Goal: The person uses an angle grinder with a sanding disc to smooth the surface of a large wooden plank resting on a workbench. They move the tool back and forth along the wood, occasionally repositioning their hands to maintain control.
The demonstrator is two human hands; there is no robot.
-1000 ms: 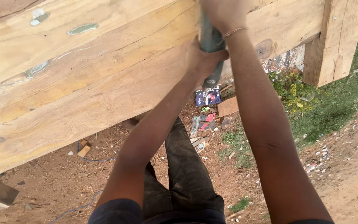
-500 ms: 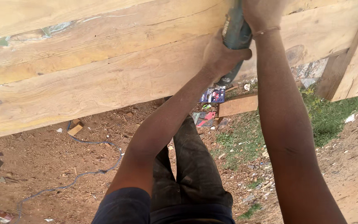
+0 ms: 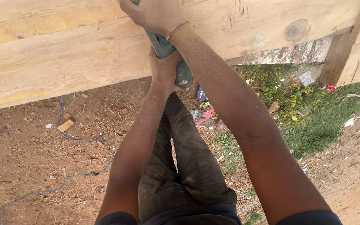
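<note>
A teal and grey power tool (image 3: 163,46) rests against a big slab of pale wood (image 3: 63,58) that fills the top of the view. My left hand (image 3: 163,68) grips the tool's rear handle, just in front of its dark round end (image 3: 184,76). My right hand (image 3: 153,14) is closed over the front of the tool at the top edge of the view; a thin cord circles that wrist. The tool's working end is hidden under my right hand. My dark trousers (image 3: 184,166) show below.
A blue cable (image 3: 69,137) snakes over the reddish dirt with wood chips and small offcuts (image 3: 65,125). A wooden post (image 3: 355,46) stands at the right. Grass, weeds (image 3: 288,96) and litter lie to the right; coloured wrappers (image 3: 203,116) lie under the slab.
My hands and the tool have slid left along the slab, and the view has swung so the post and grass show more at the right. Both hands keep their grip.
</note>
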